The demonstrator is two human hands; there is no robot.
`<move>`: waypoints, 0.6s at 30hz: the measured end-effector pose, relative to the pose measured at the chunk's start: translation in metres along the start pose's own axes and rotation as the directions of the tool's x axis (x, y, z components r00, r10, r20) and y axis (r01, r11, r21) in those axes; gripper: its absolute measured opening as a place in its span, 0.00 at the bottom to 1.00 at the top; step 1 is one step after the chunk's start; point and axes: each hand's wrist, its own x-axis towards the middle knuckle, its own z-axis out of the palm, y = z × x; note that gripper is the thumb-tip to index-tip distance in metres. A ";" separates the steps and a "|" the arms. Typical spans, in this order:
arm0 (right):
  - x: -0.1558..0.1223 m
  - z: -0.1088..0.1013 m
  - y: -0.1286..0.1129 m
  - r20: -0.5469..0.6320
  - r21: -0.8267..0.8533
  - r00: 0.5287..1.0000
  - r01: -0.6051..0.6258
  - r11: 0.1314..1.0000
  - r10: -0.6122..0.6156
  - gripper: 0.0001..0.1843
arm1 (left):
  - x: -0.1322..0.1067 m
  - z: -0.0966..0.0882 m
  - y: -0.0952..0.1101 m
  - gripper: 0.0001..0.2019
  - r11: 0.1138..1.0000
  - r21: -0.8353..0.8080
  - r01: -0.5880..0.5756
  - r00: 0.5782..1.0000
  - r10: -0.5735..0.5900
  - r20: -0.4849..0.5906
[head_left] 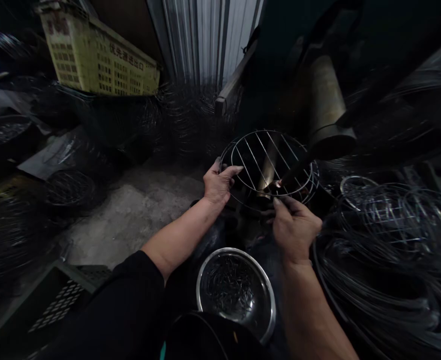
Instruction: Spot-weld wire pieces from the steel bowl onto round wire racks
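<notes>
A round wire rack [256,155] with parallel bars is held out in front of me, tilted. My left hand [220,182] pinches its left rim, thumb on top. At the near rim my right hand [293,222] has thumb and fingers closed on the wire. A rod-like machine electrode [291,172] reaches down to the rack, with a small orange glow by its tip. Beneath the rack stands a brass-coloured post [268,170]. Below my hands sits a metal bowl [236,292] holding many short wire pieces.
Stacked wire rings and racks [389,215] lie close on my right. A thick cylinder [327,105] of the machine hangs above right. At the upper left stands a yellow crate [103,60]; a dark green crate [51,305] is at lower left. Concrete floor [130,215] shows between.
</notes>
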 end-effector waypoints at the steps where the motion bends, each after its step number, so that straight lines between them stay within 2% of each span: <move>1: -0.001 0.003 0.002 -0.020 0.036 1.000 -0.010 0.999 0.011 0.16 | 0.000 0.000 0.000 0.23 1.000 0.004 -0.003 1.000 0.003 0.001; 8: -0.011 0.017 0.008 -0.117 0.280 0.991 -0.032 0.960 0.067 0.15 | 0.004 0.004 -0.001 0.25 1.000 -0.005 0.029 0.999 -0.029 -0.013; 18: -0.003 0.024 0.011 -0.158 0.345 0.984 -0.019 0.939 0.078 0.13 | 0.015 0.009 -0.003 0.21 0.998 0.040 0.040 0.999 -0.040 -0.015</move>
